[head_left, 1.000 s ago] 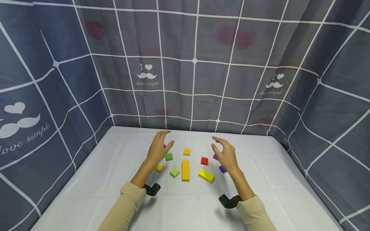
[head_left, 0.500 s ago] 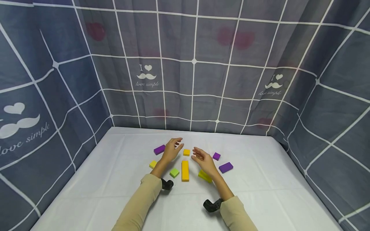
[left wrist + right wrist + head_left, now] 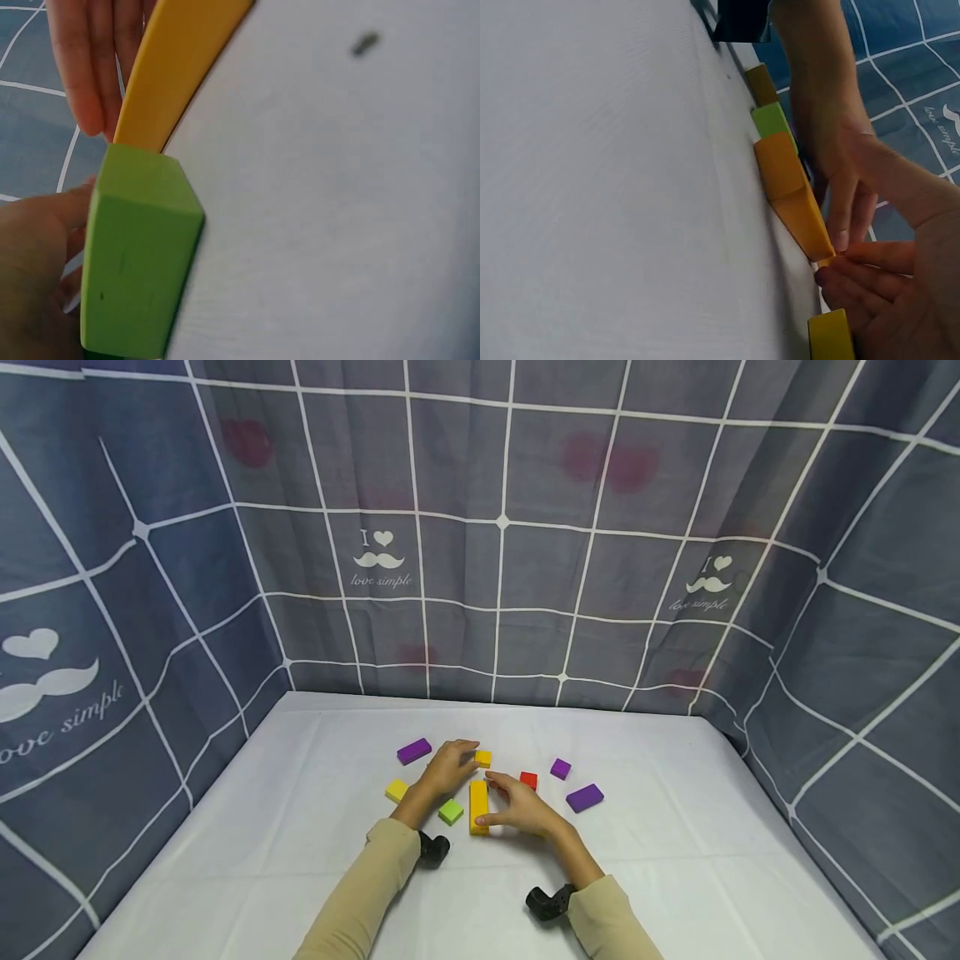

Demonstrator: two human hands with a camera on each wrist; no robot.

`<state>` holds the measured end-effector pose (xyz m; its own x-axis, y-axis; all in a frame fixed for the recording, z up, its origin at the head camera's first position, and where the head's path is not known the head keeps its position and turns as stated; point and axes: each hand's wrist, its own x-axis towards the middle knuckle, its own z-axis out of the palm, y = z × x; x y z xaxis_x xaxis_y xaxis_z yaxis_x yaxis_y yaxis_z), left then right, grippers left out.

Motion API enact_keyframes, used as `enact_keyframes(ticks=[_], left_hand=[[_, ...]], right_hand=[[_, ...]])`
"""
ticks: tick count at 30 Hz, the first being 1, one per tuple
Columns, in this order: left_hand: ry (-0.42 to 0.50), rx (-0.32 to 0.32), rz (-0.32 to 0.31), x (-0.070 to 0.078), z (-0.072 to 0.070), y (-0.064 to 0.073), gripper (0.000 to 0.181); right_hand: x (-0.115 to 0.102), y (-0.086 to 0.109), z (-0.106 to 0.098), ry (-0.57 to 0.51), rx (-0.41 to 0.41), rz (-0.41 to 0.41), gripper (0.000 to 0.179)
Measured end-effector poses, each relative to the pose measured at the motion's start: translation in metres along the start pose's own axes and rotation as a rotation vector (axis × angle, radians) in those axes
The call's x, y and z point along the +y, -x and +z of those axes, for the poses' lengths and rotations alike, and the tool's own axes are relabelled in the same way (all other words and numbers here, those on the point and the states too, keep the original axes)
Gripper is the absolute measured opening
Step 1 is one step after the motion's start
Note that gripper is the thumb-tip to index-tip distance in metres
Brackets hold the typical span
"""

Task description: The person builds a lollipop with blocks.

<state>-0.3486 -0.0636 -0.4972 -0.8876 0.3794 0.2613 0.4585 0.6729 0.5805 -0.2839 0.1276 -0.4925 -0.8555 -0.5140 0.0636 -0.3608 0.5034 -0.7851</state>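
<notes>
My left hand (image 3: pixel 446 771) reaches over the table, fingers fairly straight beside a small orange block (image 3: pixel 483 759); contact cannot be told. A green block beneath it is hidden in the head view. Close to the long orange block (image 3: pixel 478 802) is my right hand (image 3: pixel 523 807), thumb over its near end and fingertips by its far end. Those fingers look loosely bent, and no grip shows. In the left wrist view a light green block (image 3: pixel 139 277) stands in front of the orange one. A yellow block (image 3: pixel 831 337) lies beneath the right hand in the right wrist view.
Purple blocks lie at the back left (image 3: pixel 414 751) and to the right, one small (image 3: pixel 560 768) and one longer (image 3: pixel 585 797). A red block (image 3: pixel 528 780) sits behind the right hand. Another yellow block (image 3: pixel 396 790) is beside the left wrist. A gridded curtain (image 3: pixel 465 560) surrounds the white table.
Both hands have moved inward toward the middle blocks. Over the last half second the right hand has come nearer to the long orange block, and the left has lowered slightly.
</notes>
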Motion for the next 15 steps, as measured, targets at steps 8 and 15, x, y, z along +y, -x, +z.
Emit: enact_keyframes(ticks=[8,15], left_hand=[[-0.084,-0.002,-0.029,0.0006,0.0038,-0.0017,0.036],[-0.065,0.021,-0.040,0.0024,0.0052,-0.0012,0.032]], right_hand=[[-0.0050,0.0016,-0.0005,0.188,-0.065,-0.058,0.094],[-0.0046,0.0015,0.0002,0.237,-0.057,-0.077,0.092]])
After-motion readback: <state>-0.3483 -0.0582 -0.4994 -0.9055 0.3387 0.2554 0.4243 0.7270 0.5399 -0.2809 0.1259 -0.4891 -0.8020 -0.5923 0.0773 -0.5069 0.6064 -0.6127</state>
